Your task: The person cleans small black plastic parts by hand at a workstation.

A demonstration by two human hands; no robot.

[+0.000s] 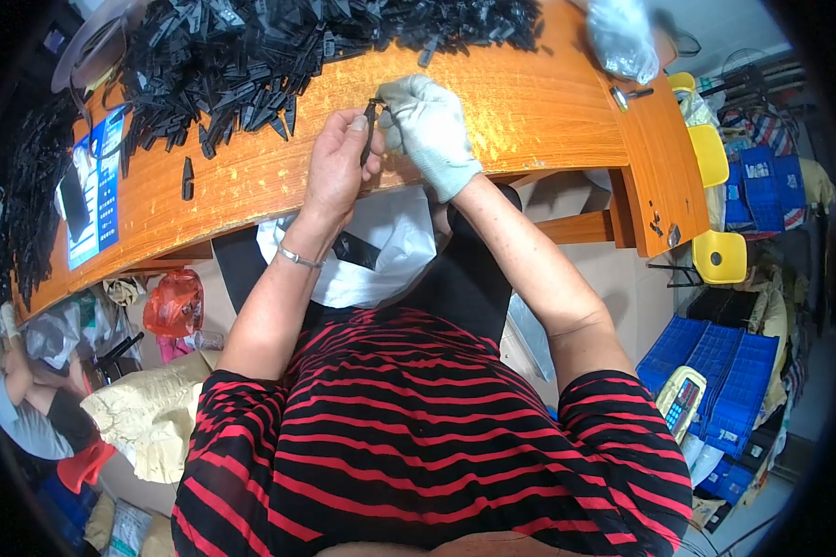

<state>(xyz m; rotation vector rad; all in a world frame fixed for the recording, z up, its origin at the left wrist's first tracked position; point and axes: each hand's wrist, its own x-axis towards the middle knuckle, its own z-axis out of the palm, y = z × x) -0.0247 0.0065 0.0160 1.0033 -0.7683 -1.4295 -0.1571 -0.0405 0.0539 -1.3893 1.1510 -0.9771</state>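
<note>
The left hand [341,153] holds a slim black piece [369,135] in closed, bare fingers over the near edge of the tabletop [520,102]. The gloved right hand's [425,125] fingers bunch at its upper end; their hold cannot be told. Fabric-dulled grip could cause slippage toward the white bag [409,232] below.

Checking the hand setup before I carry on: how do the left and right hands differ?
The left hand is bare; the right hand wears a pale glove. A metal band circles the left hand's wrist; none shows on the right's. The left hand holds a black piece; the right hand's fingers are at its top end, their exact grip unclear. Both work near the table's front edge.
</note>
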